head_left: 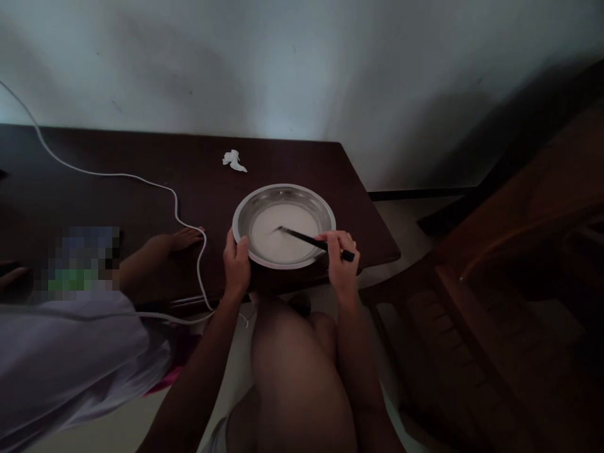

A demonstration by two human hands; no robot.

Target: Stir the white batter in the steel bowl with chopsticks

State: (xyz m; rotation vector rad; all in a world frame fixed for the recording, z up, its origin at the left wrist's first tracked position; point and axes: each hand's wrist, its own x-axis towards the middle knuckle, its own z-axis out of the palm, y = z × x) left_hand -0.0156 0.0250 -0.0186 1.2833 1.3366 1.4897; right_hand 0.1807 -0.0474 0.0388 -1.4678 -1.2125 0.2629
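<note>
The left hand (237, 264) holds a shallow metal bowl (283, 195) by its near-left edge, the thumb lying against the rim and the other fingers curled around the outside, partly hidden beneath it. The bowl sits at the near edge of the dark table (302, 157), with a pale, whitish liquid (287, 248) covering its bottom. The right hand (343, 259), just beyond the bowl's right rim, has its fingers closed around a slim black utensil (304, 237); the butt end sticks out past the fingers, while the shaft slants leftward over the rim to a tip at the liquid near the bowl's middle. Whether this hand also touches the rim, I cannot tell. A crumpled white tissue (233, 160) lies behind the bowl, and a white cable (176, 204) winds across the table to its left.
</note>
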